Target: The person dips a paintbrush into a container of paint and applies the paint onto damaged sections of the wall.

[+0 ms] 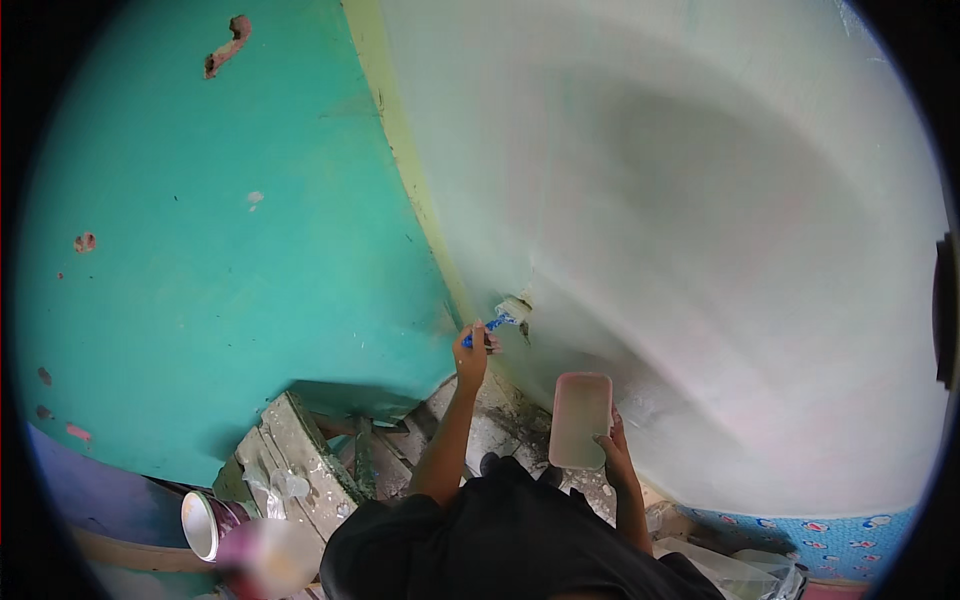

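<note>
My left hand (471, 357) grips the blue handle of a paintbrush (513, 309). The brush's pale bristles touch the whitish wall (675, 247), beside a dark damaged spot (524, 331) close to the corner. In my right hand (616, 454) is a shallow rectangular plastic container (582, 412) with a pinkish rim, the thumb over its near edge. It looks whitish inside; how much it holds I cannot tell. The container is lower and to the right of the brush, near the white wall.
A turquoise wall (225, 247) with chipped patches meets the white one at a yellow-green strip (405, 157). A worn wooden bench (300, 442) bears clear plastic items. Beside it is a white-rimmed bucket (199, 526). Plastic containers (720, 564) lie at the lower right. The tiled floor (491, 420) is stained.
</note>
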Available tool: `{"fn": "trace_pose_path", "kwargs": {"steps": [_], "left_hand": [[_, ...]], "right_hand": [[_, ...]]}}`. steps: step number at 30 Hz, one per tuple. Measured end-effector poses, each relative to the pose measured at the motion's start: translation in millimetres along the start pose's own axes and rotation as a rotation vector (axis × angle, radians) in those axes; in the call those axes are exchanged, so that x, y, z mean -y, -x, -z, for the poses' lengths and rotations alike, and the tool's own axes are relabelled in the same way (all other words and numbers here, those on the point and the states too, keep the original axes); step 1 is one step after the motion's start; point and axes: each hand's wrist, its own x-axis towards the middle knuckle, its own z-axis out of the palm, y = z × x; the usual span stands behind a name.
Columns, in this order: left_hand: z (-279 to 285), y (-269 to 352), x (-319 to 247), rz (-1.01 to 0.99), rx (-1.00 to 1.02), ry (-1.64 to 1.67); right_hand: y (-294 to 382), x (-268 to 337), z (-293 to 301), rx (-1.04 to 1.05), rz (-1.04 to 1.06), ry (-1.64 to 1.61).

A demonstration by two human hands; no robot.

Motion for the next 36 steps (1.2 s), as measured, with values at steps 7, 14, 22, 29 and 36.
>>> {"fn": "trace_pose_path", "kwargs": {"steps": [7, 14, 22, 29, 36], "left_hand": [[-51.7, -65.9, -120.9, -0.125, 0.087, -0.161], [-140.6, -74.2, -312.1, -0.555, 0.119, -0.267], [-213.6, -50.2, -451.0, -0.933, 0.081, -0.131], [-209.8, -60.2, -375.2, -0.838, 0.027, 0.034], [-157.7, 4.6, -239.0, -0.529, -0.059, 0.023]], "right_hand": [[-5.9, -22.0, -0.2, 0.080, 0.008, -0.013], [-1.7, -29.9, 1.4, 0.084, -0.061, 0.002], [-10.9, -32.5, 3.0, 0.123, -0.009, -0.016], [-8.0, -30.5, 4.7, 0.098, -0.022, -0.089], [-9.3, -60.9, 29.5, 0.128, -0.020, -0.022]]}}
